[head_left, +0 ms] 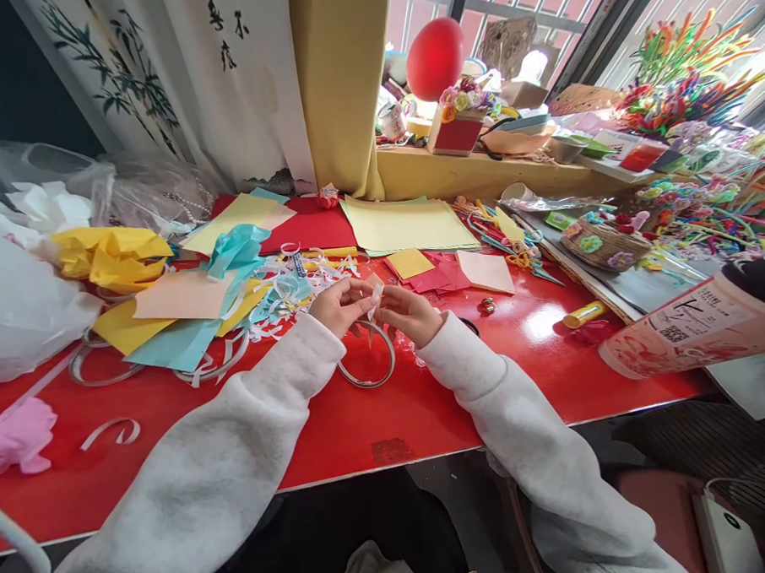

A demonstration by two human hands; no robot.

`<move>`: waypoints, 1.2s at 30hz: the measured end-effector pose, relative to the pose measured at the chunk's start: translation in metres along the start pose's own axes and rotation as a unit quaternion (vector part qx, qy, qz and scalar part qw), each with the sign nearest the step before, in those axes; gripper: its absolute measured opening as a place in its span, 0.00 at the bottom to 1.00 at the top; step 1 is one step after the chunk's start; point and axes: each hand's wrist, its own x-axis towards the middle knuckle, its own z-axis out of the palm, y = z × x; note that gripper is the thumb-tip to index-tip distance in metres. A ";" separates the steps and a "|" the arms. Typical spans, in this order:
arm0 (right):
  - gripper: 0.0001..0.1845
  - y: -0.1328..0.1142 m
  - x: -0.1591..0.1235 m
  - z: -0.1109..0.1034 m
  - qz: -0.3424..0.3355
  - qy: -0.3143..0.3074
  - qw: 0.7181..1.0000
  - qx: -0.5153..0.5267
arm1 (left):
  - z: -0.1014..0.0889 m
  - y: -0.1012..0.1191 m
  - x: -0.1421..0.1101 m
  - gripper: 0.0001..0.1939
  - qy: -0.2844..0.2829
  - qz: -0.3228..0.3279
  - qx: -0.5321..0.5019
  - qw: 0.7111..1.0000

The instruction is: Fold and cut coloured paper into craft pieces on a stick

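Note:
My left hand (pixel 339 307) and my right hand (pixel 414 313) meet above the red table, fingertips close together in a pinch. Between them is a small whitish strip (pixel 376 295); whether it is paper or tape I cannot tell. A narrow ring-shaped roll (pixel 366 383) lies on the table just below the fingers, its far edge partly hidden by them. To the left of my left hand spreads a heap of white paper shreds (pixel 284 292). Red paper squares (pixel 443 272) and a pale pink square (pixel 486 272) lie beyond my right hand.
Yellow sheets (pixel 410 224) lie at the back. Crumpled yellow paper (pixel 114 258) and a white plastic bag (pixel 27 305) fill the left. Scissors (pixel 546 275), a yellow glue stick (pixel 584 314), a large cup (pixel 691 321) and a decorated basket (pixel 606 243) are on the right.

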 end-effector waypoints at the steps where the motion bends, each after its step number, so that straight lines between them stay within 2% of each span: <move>1: 0.15 0.003 0.000 0.000 -0.007 0.003 1.000 -0.020 | 0.000 0.001 0.000 0.18 -0.004 -0.003 -0.006 1.000; 4: 0.12 0.007 0.000 0.001 -0.053 0.039 0.990 -0.125 | -0.001 0.004 -0.001 0.18 -0.015 -0.010 -0.027 0.999; 9: 0.11 0.000 -0.005 0.001 -0.122 0.109 0.934 -0.318 | -0.009 0.011 0.001 0.16 -0.053 -0.052 -0.049 0.996; 13: 0.12 -0.002 -0.005 -0.001 -0.157 0.122 0.911 -0.361 | -0.014 0.011 0.004 0.17 -0.065 -0.064 -0.067 0.994; 16: 0.12 0.000 -0.005 -0.002 -0.169 0.102 0.905 -0.376 | -0.016 0.011 0.005 0.15 -0.067 -0.088 -0.091 0.990; 20: 0.11 -0.001 -0.005 -0.005 -0.180 0.101 0.893 -0.399 | -0.026 0.017 0.007 0.13 -0.107 -0.123 -0.133 0.978; 21: 0.11 -0.002 -0.006 -0.005 -0.175 0.106 0.897 -0.393 | -0.029 0.019 0.007 0.13 -0.114 -0.121 -0.139 0.976; 23: 0.11 -0.005 -0.007 -0.006 -0.147 0.108 0.921 -0.345 | -0.033 0.023 0.007 0.13 -0.110 -0.100 -0.147 0.978; 26: 0.14 -0.009 -0.007 -0.006 -0.078 0.076 0.974 -0.200 | -0.034 0.025 0.007 0.14 -0.075 -0.062 -0.126 0.987; 28: 0.17 -0.010 -0.007 -0.006 -0.046 0.039 0.993 -0.102 | -0.031 0.023 0.006 0.16 -0.058 -0.053 -0.077 0.994; 31: 0.19 -0.012 -0.007 -0.005 -0.030 -0.008 0.999 -0.025 | -0.024 0.020 0.003 0.16 -0.047 -0.051 0.018 0.997; 36: 0.17 -0.012 -0.007 -0.006 -0.020 -0.024 0.999 -0.028 | -0.020 0.015 0.002 0.14 -0.029 -0.006 0.084 0.996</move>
